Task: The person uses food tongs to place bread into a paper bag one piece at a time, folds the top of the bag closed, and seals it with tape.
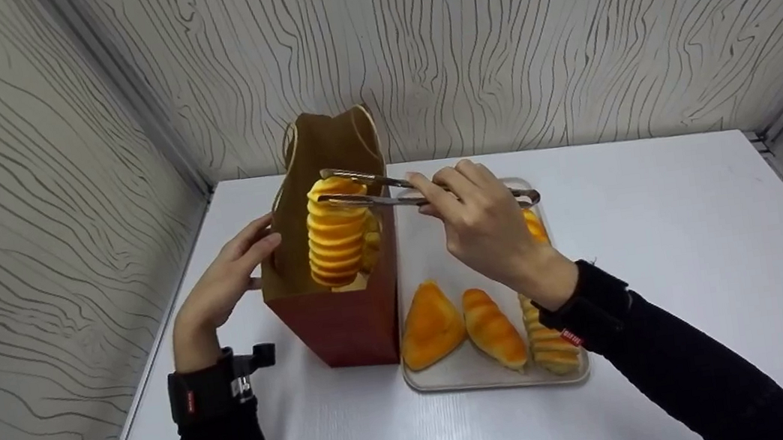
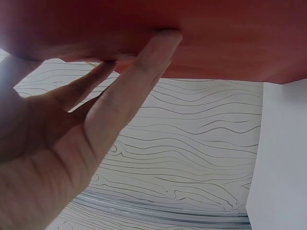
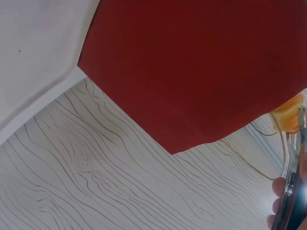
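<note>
My right hand (image 1: 486, 219) grips metal tongs (image 1: 389, 201) over the mouth of a tall red paper bag (image 1: 345, 328). Between the tong tips hangs a ridged golden bread roll (image 1: 337, 238), upright within the bag's opening. Another piece of bread (image 1: 370, 242) shows partly behind it, inside the bag. On the bag's left side my left hand (image 1: 222, 280) holds the rim; one digit presses the red outer face in the left wrist view, while other fingertips reach over the edge. The right wrist view catches only the tongs (image 3: 295, 177) and fingertips at its right border.
A pale tray (image 1: 485, 382) stands against the bag's right side. On it lie a triangular bread (image 1: 432, 327), a twisted roll (image 1: 494, 329) and a ridged long bread (image 1: 551, 339), partly under my right wrist. Wood-patterned panels (image 1: 459, 44) enclose the white table (image 1: 675, 251) behind and at both sides.
</note>
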Motion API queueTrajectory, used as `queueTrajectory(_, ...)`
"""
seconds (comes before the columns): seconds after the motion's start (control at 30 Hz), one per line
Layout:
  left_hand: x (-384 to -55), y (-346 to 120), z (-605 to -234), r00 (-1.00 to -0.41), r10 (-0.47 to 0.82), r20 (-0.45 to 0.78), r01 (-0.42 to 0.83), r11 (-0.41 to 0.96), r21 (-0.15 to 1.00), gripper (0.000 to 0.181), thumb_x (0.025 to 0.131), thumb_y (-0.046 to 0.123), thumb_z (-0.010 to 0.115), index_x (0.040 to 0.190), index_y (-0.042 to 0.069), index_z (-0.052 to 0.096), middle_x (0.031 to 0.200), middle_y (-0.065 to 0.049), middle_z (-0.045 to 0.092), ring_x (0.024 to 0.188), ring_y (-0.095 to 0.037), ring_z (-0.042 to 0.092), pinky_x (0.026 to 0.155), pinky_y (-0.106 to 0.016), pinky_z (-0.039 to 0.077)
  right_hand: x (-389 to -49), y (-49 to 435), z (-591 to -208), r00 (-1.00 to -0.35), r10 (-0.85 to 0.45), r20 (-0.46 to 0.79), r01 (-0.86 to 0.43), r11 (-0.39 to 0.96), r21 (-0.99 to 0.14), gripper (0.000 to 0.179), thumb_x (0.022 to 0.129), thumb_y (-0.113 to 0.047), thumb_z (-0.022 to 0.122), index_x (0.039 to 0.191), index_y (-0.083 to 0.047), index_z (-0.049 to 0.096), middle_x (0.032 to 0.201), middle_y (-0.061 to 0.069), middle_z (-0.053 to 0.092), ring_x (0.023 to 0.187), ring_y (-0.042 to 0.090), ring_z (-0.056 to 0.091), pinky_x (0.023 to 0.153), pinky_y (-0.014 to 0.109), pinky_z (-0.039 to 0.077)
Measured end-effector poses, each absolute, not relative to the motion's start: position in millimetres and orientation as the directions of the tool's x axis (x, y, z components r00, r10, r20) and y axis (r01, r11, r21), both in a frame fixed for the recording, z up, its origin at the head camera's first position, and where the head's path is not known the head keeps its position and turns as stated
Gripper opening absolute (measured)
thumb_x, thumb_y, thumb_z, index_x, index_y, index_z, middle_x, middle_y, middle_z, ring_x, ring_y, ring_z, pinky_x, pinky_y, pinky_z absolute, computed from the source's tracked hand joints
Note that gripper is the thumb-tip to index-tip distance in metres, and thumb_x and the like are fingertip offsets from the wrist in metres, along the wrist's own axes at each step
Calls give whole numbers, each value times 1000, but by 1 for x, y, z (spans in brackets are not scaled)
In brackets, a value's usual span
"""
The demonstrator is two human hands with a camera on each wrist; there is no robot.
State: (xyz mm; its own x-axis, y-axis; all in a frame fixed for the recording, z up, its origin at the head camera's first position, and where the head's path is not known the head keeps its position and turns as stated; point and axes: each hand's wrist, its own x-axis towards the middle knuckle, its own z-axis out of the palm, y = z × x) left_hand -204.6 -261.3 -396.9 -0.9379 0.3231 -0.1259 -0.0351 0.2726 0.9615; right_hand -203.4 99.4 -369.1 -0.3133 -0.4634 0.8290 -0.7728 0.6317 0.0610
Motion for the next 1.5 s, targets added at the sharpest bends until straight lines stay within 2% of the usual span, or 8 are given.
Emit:
queueTrajectory(0.8,-205,-261,-398,-938,323,-128,-41,263,964,68,110,41,50,166,10,25,163,-16,35,145,-37,39,109,-65,41,-205,99,-373,-329,-462,823,-782,623,37,31,99,-11,68,127,3,70,94,16,65,80,31,52,70,40,44)
queueTrajectory(1.0,-205,-261,-398,-938,324,-125,-33,275,961,69,110,42,50,166,10,24,163,-17,34,146,-37,38,109,-67,40,-205,99,-374,-333,-461,822,-788,616,26,37,99,-13,70,132,2,67,100,17,65,85,32,53,74,41,45)
queueTrajectory(1.23,-204,-261,-398,-937,332,-110,-15,277,961,67,110,41,49,166,11,25,163,-16,36,145,-37,39,108,-65,41,-206,104,-369,-331,-396,856,-800,599,-32,47,96,-11,73,139,2,63,108,19,66,93,35,55,81,45,44)
queueTrajectory(1.37,-203,-261,-398,-937,330,-113,-18,278,960,67,110,41,49,166,11,25,163,-16,35,145,-37,39,108,-64,42,-206,114,-362,-327,-335,884,-805,588,-76,47,94,-8,73,139,2,63,108,20,66,92,35,54,81,46,42)
queueTrajectory(1.5,-203,-262,-397,-939,323,-118,-23,282,959,68,110,42,50,166,11,25,163,-17,34,146,-38,38,108,-65,42,-209,130,-355,-331,-244,911,-806,575,-139,42,98,-15,70,136,3,65,108,21,66,93,36,53,81,47,40)
